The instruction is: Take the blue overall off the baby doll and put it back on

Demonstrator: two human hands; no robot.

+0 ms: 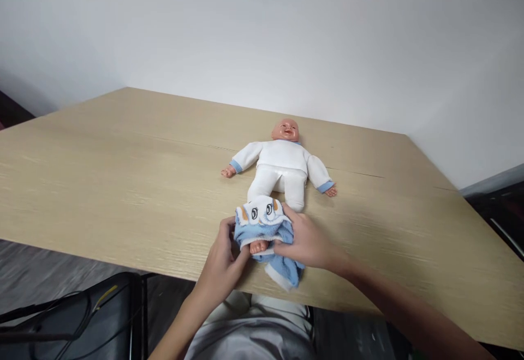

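A baby doll in a white top with blue cuffs lies on its back, head toward the wall. Bunched around one of its lower legs is a pair of blue and white doll pants with embroidered eyes on it. The doll's foot pokes out of an opening in the cloth. My left hand grips the left side of the pants, thumb beside the foot. On the other side my right hand pinches the cloth between thumb and fingers. A loose blue leg with a white hem hangs below toward me.
The wooden table reaches back to a pale wall. Its front edge is close to my lap. A black chair with cables stands at the lower left, and dark objects sit beyond the right edge.
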